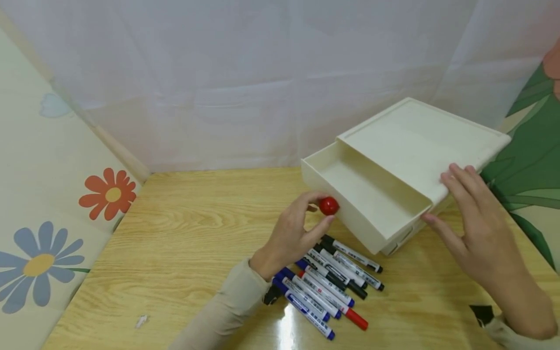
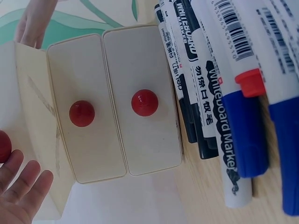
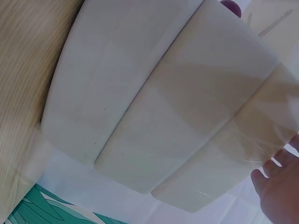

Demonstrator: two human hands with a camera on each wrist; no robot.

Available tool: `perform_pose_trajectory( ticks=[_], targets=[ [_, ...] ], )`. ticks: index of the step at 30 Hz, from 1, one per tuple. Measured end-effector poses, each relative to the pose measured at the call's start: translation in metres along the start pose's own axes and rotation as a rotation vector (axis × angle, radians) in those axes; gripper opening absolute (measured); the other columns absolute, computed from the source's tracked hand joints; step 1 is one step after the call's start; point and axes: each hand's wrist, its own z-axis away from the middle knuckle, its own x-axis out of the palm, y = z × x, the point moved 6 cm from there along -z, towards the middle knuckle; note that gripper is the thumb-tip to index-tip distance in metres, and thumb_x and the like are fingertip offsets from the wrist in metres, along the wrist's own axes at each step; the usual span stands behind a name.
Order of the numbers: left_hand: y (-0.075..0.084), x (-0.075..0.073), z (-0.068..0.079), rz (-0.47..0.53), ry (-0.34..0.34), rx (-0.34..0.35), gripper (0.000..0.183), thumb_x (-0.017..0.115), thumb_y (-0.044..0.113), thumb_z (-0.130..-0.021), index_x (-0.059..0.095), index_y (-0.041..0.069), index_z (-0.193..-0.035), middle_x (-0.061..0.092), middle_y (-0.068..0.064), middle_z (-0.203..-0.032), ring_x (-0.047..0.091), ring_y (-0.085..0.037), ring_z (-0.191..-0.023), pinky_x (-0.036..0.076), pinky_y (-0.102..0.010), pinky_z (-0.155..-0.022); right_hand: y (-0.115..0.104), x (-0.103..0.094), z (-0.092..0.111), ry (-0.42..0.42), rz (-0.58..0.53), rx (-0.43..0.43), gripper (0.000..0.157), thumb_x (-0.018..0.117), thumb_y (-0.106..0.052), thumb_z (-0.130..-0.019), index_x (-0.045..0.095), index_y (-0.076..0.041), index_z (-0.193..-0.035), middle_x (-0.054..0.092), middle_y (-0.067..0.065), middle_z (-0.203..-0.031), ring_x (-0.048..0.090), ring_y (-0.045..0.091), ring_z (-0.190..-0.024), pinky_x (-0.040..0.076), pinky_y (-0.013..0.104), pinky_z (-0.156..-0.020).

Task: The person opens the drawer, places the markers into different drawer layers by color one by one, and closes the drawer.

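Observation:
A cream drawer box (image 1: 420, 141) stands at an angle on the table with its top drawer (image 1: 376, 194) pulled out; the part of it that shows holds nothing. My left hand (image 1: 288, 233) pinches the round red knob (image 1: 329, 206) on that drawer's front between thumb and fingers. In the left wrist view two lower drawers (image 2: 140, 140) sit closed, each with its own red knob (image 2: 145, 102). Across the box's right top edge rests my right hand (image 1: 485, 233), fingers extended, its thumb beside the drawer's right corner.
Several whiteboard markers (image 1: 323, 287) with black, blue and red caps lie in a row before the box, under the left forearm. A small white scrap (image 1: 141, 321) is at the table's front left. A pale cloth (image 1: 218, 87) hangs behind; flower-printed panels (image 1: 43, 194) flank the table.

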Motion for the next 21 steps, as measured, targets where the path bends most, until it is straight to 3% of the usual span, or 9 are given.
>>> perform_pose_trajectory(
  ticks=[12, 21],
  targets=[
    [0.0004, 0.0009, 0.001, 0.014, 0.011, -0.004, 0.038, 0.066, 0.009, -0.093, 0.051, -0.003, -0.126, 0.065, -0.014, -0.116, 0.066, -0.02, -0.102, 0.053, -0.017, -0.091, 0.001, 0.0019, 0.004, -0.015, -0.013, 0.064, 0.083, 0.042, -0.062, -0.097, 0.047, 0.01, -0.139, 0.044, 0.03, -0.146, 0.031, 0.039, -0.147, 0.02, 0.04, -0.126],
    [0.0006, -0.0004, 0.0028, 0.022, 0.018, -0.017, 0.04, 0.067, 0.009, -0.093, 0.05, -0.003, -0.127, 0.064, -0.015, -0.119, 0.066, -0.021, -0.104, 0.053, -0.017, -0.091, 0.0005, 0.002, 0.0035, -0.01, -0.002, 0.046, 0.083, 0.041, -0.062, -0.097, 0.047, 0.01, -0.138, 0.045, 0.032, -0.144, 0.032, 0.039, -0.146, 0.02, 0.037, -0.126]
  ],
)
